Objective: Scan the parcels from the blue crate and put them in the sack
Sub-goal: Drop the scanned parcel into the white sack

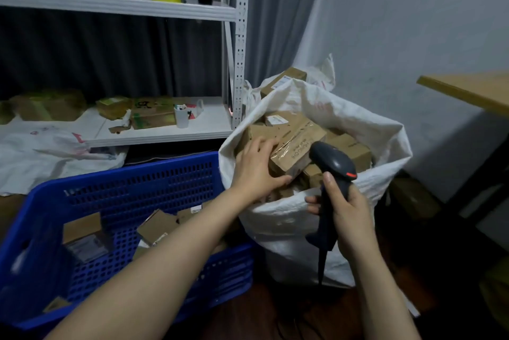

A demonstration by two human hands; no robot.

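Right hand (349,218) grips scanner (334,163) | left hand (256,168) holds parcel (292,146) in sack (289,226)

Looking like a small parcel-dispatch storeroom. Giving it away with white slotted-steel shelving (239,36) stacked with cardboard boxes (49,104), a blue crate (132,188) and a woven white sack (330,108) both holding taped brown parcels (292,144), a handheld barcode scanner (334,163) over them, and grey curtains (275,9) hanging along the wall.
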